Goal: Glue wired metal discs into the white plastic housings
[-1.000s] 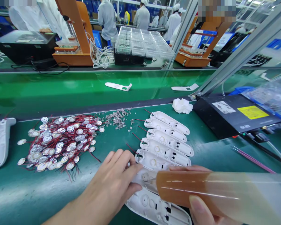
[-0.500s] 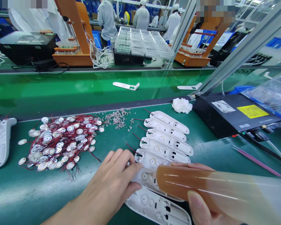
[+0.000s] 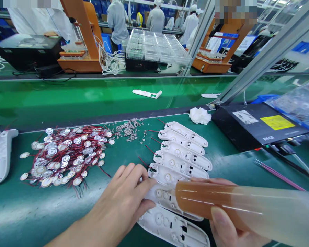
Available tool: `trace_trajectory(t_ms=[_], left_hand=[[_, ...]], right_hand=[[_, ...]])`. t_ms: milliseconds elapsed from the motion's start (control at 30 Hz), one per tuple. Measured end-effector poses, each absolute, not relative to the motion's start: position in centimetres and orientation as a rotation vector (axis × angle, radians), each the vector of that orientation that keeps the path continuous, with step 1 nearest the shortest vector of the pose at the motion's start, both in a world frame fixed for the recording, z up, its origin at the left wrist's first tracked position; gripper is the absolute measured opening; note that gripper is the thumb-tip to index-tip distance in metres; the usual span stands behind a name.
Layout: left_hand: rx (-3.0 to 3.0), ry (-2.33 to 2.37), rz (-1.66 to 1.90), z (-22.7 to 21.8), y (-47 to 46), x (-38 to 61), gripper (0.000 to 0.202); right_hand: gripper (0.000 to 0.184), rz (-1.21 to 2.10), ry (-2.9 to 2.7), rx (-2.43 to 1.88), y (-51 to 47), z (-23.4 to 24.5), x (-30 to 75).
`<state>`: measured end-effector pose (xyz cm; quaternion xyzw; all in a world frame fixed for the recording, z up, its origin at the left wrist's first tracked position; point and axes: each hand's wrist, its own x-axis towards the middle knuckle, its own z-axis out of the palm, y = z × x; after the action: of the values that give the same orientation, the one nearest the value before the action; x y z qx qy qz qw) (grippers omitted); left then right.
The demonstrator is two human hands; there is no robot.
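A row of several white plastic shells (image 3: 181, 152) lies side by side on the green mat, some with red wires. My left hand (image 3: 123, 202) rests on the mat, its fingers pressed together against the left end of one shell (image 3: 161, 195) near the front of the row. My right hand (image 3: 226, 230) is wrapped round a translucent amber tube (image 3: 237, 206). The tube's tip sits over that same shell. Left of the row lies a heap of round metal discs with red wires (image 3: 64, 154).
A pile of small metal bits (image 3: 130, 128) lies behind the shells. A crumpled white wad (image 3: 200, 115), a black box with a yellow label (image 3: 257, 125) and pink tweezers (image 3: 278, 175) are at the right. A green conveyor belt (image 3: 92, 96) carries white parts (image 3: 147, 93). People in white stand far behind.
The white parts on the conveyor have drifted to the right. The amber tube has shifted slightly right over the shell. My left hand has stayed in place.
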<state>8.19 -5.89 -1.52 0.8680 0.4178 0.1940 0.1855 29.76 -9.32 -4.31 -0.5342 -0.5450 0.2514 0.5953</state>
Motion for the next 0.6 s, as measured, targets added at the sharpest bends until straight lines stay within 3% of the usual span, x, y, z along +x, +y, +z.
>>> trace_trajectory(t_ms=[267,467,600], left_hand=[[2.463,1.184,0.536,-1.6,-5.9,8.3,0.039],[2.457,1.131,0.54,-1.2,-7.1,7.5,0.055],[2.517,1.058,0.617,-1.9,-8.3,7.0,0.04]], right_hand=[[0.027,0.752,-1.043,-1.155,-8.7,-3.4,29.3],[0.034,0.683,-0.577,-1.128,-8.3,-1.1,29.8],[0.024,0.808,-0.886,-1.144,-10.4,-1.0,30.7]])
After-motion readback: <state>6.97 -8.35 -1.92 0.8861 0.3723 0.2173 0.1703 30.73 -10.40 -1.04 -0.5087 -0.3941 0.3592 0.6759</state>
